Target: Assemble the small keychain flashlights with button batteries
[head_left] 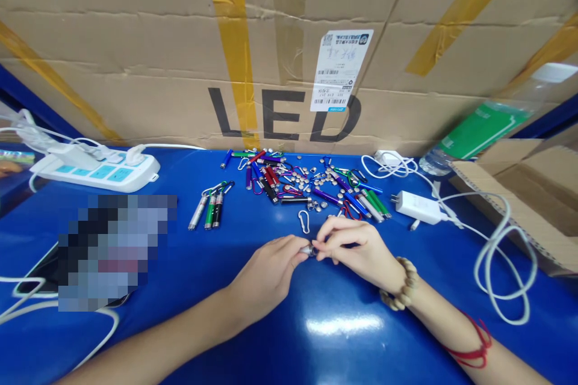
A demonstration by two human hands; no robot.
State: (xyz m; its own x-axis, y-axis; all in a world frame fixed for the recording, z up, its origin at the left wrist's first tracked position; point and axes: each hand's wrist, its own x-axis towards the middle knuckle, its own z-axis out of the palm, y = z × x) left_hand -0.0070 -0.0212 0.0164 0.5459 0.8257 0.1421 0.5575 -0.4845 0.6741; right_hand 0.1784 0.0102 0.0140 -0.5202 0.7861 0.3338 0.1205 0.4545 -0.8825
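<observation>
My left hand (275, 264) is closed around a small silver flashlight (307, 249), and only one end of it shows past the fingertips. At that end my right hand (354, 246) has thumb and fingers pinched together. A small dark ring-like part shows there; what the right fingers hold is mostly hidden. Just beyond my hands lies a silver carabiner clip (304, 222). Farther back is a pile of coloured mini flashlights (327, 195) with carabiners, mixed with several button cells (298, 179). Three finished-looking flashlights (210, 210) with clips lie together to the left.
A large cardboard box (171, 60) marked LED stands behind. On the left are a white power strip (144, 173) and a blurred-out phone-like item (38, 274). On the right are a white charger (418, 207), its looped cable, a bottle (485, 126) and an open carton (506, 192).
</observation>
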